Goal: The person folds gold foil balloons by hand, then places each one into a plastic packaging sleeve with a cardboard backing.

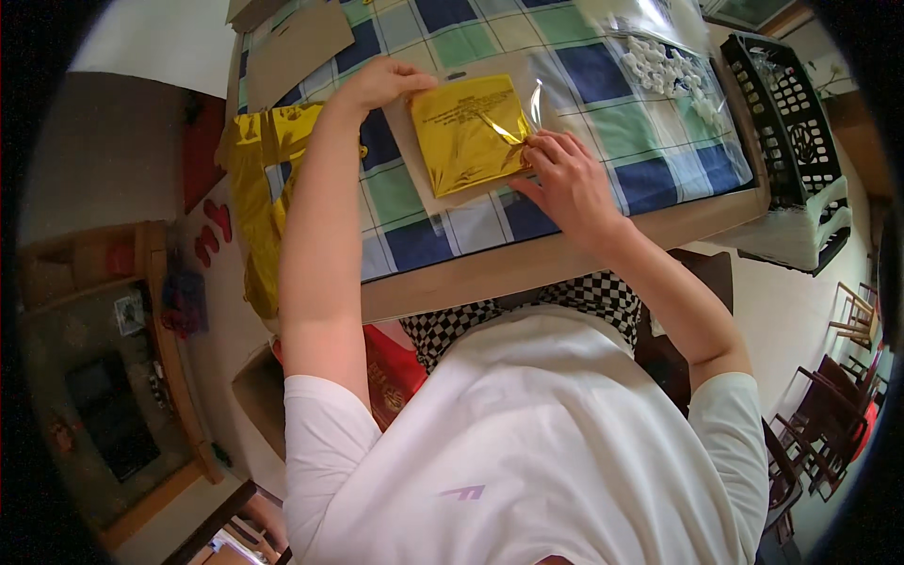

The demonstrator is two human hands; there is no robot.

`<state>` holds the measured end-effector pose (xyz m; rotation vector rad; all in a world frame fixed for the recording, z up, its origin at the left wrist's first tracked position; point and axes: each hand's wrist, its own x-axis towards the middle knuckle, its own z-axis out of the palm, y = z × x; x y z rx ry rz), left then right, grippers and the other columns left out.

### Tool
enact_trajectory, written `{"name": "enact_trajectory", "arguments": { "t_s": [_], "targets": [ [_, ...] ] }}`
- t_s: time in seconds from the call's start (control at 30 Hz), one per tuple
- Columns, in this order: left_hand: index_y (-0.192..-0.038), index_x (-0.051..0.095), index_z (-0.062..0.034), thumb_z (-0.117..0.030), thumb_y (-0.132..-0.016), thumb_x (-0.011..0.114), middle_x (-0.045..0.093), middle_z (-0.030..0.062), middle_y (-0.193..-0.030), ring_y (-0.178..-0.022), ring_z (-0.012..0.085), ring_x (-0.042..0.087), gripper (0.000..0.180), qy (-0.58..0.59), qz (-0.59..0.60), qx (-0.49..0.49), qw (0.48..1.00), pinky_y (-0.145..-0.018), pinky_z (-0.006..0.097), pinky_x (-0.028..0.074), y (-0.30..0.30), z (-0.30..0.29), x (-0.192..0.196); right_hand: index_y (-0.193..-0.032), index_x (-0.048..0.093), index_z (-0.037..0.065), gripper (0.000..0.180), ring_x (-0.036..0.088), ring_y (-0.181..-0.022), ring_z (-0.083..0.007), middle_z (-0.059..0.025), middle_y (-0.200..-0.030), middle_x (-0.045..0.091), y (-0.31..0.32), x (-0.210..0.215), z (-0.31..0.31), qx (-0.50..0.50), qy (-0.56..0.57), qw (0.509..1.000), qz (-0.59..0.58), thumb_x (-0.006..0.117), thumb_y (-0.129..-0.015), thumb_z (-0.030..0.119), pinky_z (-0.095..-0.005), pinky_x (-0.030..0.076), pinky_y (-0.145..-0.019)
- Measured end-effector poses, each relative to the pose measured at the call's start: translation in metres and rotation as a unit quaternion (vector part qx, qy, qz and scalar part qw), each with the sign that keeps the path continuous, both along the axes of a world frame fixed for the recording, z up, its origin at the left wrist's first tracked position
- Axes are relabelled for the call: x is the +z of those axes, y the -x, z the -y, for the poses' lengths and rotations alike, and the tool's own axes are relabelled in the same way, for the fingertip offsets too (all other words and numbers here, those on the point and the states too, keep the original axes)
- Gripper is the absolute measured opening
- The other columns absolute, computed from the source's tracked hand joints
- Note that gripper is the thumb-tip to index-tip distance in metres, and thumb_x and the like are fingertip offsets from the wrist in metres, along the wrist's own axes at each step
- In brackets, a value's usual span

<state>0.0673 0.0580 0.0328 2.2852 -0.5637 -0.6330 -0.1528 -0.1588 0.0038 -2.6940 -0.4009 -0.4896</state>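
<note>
Foil packet (466,141) near-square, long axis unclear, far edge slanting away rightward; left hand (381,83), right hand (570,174) at edges, grip unclear.

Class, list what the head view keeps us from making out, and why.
Head view:
Gold packet: right edge partly covered by the right hand.
White pieces: too small to identify.
Checked fabric: mostly behind the white shirt.
Dark chairs: too blurred near the fisheye rim to count.
</note>
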Motion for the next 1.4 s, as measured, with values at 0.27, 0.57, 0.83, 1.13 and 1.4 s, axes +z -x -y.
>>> {"name": "enact_trajectory", "arguments": {
  "t_s": [0.27,0.57,0.83,1.13,1.4],
  "targets": [
    [-0.085,0.064,-0.0045,-0.016,-0.08,0.066,0.062,0.0124,-0.086,-0.086,0.0311,0.06,0.012,0.086,0.288,-0.022,0.954,-0.077,0.041,0.049,0.187,0.033,-0.005,-0.099,0.065,0.001,0.033,0.056,-0.112,-0.0274,-0.0099,-0.113,0.064,0.005,-0.004,0.002,-0.02,0.01,0.999,-0.022,0.075,-0.075,0.022,-0.0382,0.046,-0.097],
    [-0.131,0.05,-0.0041,-0.034,-0.089,0.061,0.044,0.0155,-0.14,-0.131,0.0323,0.04,0.053,-0.021,0.333,-0.019,0.943,-0.11,0.054,0.025,0.271,0.048,-0.052,-0.096,0.065,0.003,0.03,0.058,-0.107,-0.0276,-0.0083,-0.108,0.065,-0.001,-0.007,-0.004,-0.023,-0.002,1.0,0.006,0.074,-0.076,0.022,-0.0374,0.048,-0.093],
    [-0.126,0.053,-0.0036,-0.034,-0.088,0.061,0.049,0.0146,-0.135,-0.127,0.0311,0.043,0.049,-0.003,0.354,-0.015,0.935,-0.109,0.051,0.028,0.268,0.045,-0.053,-0.095,0.066,0.005,0.029,0.059,-0.104,-0.0267,-0.0064,-0.105,0.065,-0.003,-0.014,-0.004,-0.032,-0.004,0.999,0.008,0.075,-0.074,0.023,-0.0364,0.046,-0.093],
    [-0.116,0.06,-0.0081,-0.027,-0.088,0.061,0.055,0.0144,-0.126,-0.123,0.0296,0.048,0.034,0.05,0.207,0.007,0.977,-0.105,0.05,0.034,0.245,0.039,-0.031,-0.094,0.066,0.005,0.029,0.059,-0.103,-0.0273,-0.0066,-0.104,0.065,-0.003,-0.012,-0.003,-0.025,-0.005,1.0,0.016,0.075,-0.074,0.023,-0.0387,0.047,-0.092],
    [-0.125,0.061,-0.0214,-0.026,-0.092,0.057,0.051,0.0064,-0.139,-0.135,0.0263,0.039,0.034,-0.038,0.486,0.019,0.873,-0.109,0.055,0.028,0.13,0.04,-0.049,-0.095,0.065,0.004,0.028,0.059,-0.102,-0.0283,-0.008,-0.104,0.064,-0.002,-0.009,-0.004,-0.016,-0.008,1.0,0.022,0.074,-0.076,0.022,-0.039,0.048,-0.09]
  ]
}}
